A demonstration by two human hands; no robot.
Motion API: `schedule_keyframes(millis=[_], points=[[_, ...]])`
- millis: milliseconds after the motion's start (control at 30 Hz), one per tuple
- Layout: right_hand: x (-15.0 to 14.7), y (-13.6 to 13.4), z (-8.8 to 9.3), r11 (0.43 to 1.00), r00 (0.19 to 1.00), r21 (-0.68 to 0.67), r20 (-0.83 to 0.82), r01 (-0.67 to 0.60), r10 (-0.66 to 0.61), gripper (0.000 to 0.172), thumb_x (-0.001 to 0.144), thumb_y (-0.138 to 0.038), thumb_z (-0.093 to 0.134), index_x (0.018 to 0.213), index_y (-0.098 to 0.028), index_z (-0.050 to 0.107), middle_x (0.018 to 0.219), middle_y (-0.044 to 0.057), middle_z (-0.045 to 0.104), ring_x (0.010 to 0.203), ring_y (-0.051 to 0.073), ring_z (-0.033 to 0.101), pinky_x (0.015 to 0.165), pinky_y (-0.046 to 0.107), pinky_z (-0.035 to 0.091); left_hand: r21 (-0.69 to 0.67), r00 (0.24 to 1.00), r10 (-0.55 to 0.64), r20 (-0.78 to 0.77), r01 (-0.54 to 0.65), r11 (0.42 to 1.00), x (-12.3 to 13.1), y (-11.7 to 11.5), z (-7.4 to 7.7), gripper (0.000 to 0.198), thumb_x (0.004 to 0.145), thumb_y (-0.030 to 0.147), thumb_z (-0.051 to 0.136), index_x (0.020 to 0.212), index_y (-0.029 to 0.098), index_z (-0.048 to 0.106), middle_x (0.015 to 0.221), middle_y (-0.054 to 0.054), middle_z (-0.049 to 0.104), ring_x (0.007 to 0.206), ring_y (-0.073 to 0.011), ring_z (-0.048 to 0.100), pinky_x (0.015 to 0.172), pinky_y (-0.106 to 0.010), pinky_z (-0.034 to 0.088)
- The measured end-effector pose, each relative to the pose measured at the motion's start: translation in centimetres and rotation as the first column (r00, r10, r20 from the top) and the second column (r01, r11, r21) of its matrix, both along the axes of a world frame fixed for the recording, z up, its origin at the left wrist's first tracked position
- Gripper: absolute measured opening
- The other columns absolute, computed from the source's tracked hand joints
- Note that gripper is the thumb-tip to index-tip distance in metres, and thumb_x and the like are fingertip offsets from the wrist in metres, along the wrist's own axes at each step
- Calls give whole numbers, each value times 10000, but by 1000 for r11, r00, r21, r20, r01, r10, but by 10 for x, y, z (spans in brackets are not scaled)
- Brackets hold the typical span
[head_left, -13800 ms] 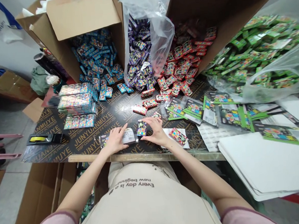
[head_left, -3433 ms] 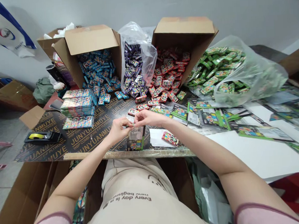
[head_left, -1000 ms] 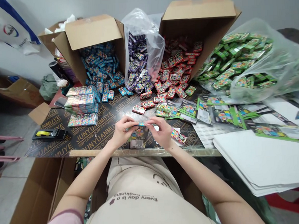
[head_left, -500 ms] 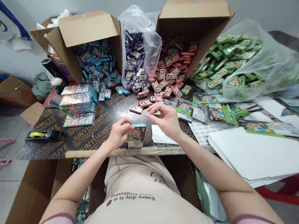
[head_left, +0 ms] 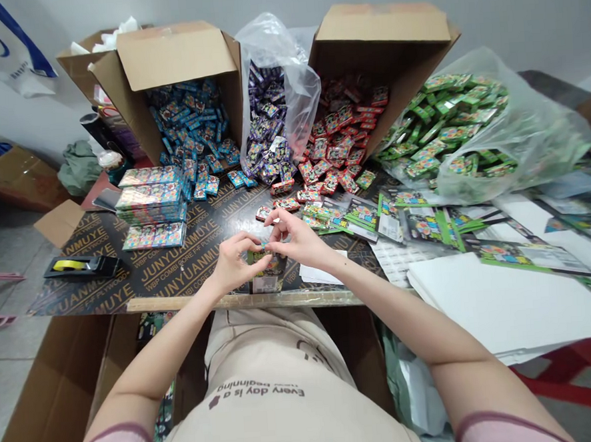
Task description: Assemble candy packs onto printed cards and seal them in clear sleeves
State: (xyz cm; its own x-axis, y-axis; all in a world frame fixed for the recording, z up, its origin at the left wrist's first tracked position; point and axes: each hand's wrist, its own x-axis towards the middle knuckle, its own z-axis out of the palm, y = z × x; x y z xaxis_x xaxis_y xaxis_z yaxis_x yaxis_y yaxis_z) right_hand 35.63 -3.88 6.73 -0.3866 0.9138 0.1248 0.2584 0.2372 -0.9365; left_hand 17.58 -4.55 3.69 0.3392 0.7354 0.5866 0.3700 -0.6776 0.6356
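A small dark printed box (head_left: 266, 284) stands upright at the front edge of the table, its upper part largely covered by fingers. My left hand (head_left: 238, 259) is closed at the box's upper left, with the thumb lying across its front. From the right, my right hand (head_left: 296, 239) reaches over the top, thumb and fingers pinched together at the upper edge. Whatever lies between those right fingertips is too small and hidden to make out. Small red packs (head_left: 285, 204) lie just beyond my hands, and white paper slips (head_left: 321, 273) lie right of the box.
Behind are a carton of blue packs (head_left: 178, 55), a clear bag of purple packs (head_left: 299, 81), a carton of red packs (head_left: 384, 25) and a bag of green packs (head_left: 545, 132). Stacked wrapped packs (head_left: 151, 196), a tape dispenser (head_left: 83, 267), flat printed cards (head_left: 426, 226) and white sheets (head_left: 505, 295) surround the workspace.
My right hand has moved left and come down onto the top of the box. My left thumb now stretches across the box's front. The box stays in place.
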Motion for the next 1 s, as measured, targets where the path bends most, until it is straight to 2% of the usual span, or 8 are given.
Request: schedule_keyframes(millis=[200, 333, 467, 533, 633, 733, 833, 1000], points=[[-5, -3, -5, 992, 993, 44, 7, 121, -121, 336, 673, -142, 641, 948, -250, 481, 658, -66, 545, 623, 131, 531, 610, 256, 381, 13, 998, 48, 49, -49, 999, 2, -2, -4, 195, 792, 220, 668, 620, 175, 589, 721, -19, 648, 658, -113, 605, 612, -239, 471], [-17, -8, -24, 915, 935, -371, -241, 159, -260, 415, 602, -221, 694, 947, -258, 465, 635, -71, 517, 582, 138, 507, 551, 254, 392, -185, 981, 121, 149, -93, 978, 3, -10, -19, 152, 718, 274, 747, 805, 186, 658, 795, -21, 670, 738, -135, 631, 676, -252, 505], [-21, -6, -43, 826, 840, -553, -391, 113, -377, 407, 685, -389, 674, 1018, -277, 468, 738, -39, 576, 628, 144, 542, 562, 255, 426, -558, 965, 112, 236, 40, 829, -3, -23, -48, 342, 700, 382, 748, 950, 162, 670, 888, -55, 720, 805, -195, 680, 723, -311, 553], [-9, 2, -52, 861, 847, -459, -347, 221, -403, 375, 794, -525, 561, 1072, -289, 473, 874, 3, 615, 765, 169, 586, 653, 287, 465, -601, 975, 114, 193, 25, 799, -18, -25, -55, 297, 745, 389, 706, 930, 157, 688, 885, -57, 736, 808, -217, 689, 757, -352, 560], [31, 22, -69, 882, 882, -42, -35, 469, -471, 382, 853, -548, 491, 1114, -270, 525, 1148, 82, 591, 1095, 243, 530, 893, 399, 431, -391, 956, 291, 39, -254, 885, -62, -15, -49, 284, 794, 347, 656, 1036, 200, 685, 995, -42, 728, 895, -227, 677, 867, -390, 531], [78, 44, -94, 758, 645, 349, 397, 552, -653, 541, 778, -487, 638, 1234, -215, 534, 1386, 182, 442, 1315, 385, 315, 1021, 571, 259, -58, 869, 441, -225, -464, 884, -116, 8, -41, 338, 832, 274, 576, 1161, 236, 644, 1198, -57, 659, 1136, -252, 589, 1033, -413, 420], [105, 59, -115, 749, 448, 430, 611, 504, -653, 631, 789, -452, 636, 1335, -180, 471, 1445, 231, 371, 1354, 430, 244, 1002, 638, 217, 62, 721, 496, -483, -537, 841, -166, 34, -51, 405, 847, 224, 482, 1236, 222, 595, 1291, -83, 600, 1266, -270, 491, 1091, -436, 339], [142, 73, -121, 714, 348, 501, 639, 489, -686, 438, 843, -263, 537, 1271, -171, 525, 1423, 206, 427, 1339, 373, 306, 1024, 620, 209, 83, 577, 447, -683, -547, 833, -211, 65, -93, 458, 843, 258, 453, 1275, 140, 549, 1327, -141, 560, 1319, -323, 416, 1092, -492, 299]])
